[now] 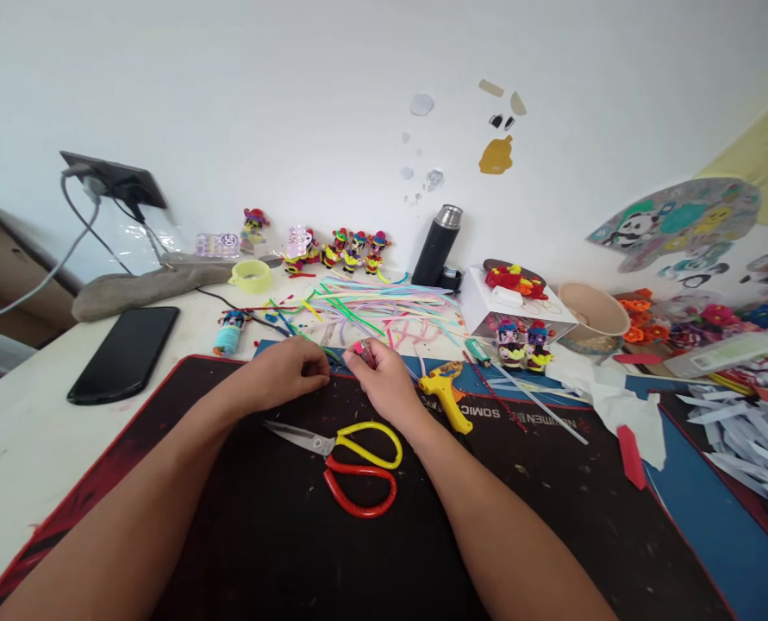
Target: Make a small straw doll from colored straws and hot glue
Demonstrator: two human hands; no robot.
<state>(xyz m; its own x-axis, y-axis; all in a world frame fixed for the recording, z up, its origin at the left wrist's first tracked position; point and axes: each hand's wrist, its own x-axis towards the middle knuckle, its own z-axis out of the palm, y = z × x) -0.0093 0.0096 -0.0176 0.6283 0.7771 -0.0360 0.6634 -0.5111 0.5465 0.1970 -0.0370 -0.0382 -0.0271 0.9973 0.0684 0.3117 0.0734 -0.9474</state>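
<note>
My right hand [387, 384] pinches a small red-and-grey piece [361, 348] between thumb and fingers; its kind is too small to make out. Just left of it, my left hand [286, 371] is closed with curled fingers, and whatever it may hold is hidden. Below both hands, scissors [322, 444] with one yellow and one red handle lie on the dark mat [280, 535], blades pointing left. A yellow hot glue gun [452, 401] lies close to the right wrist. Beyond the fingers, many coloured pipe cleaners [384, 302] are spread over the white tabletop.
A phone [125, 354], a tape roll [252, 276] and a blue thread-wrapped figure [230, 332] are at left. Several small dolls [354, 250] and a black thermos [436, 247] stand by the wall. At right are a white box [480, 302], a bowl [594, 315] and white paper strips [752, 440].
</note>
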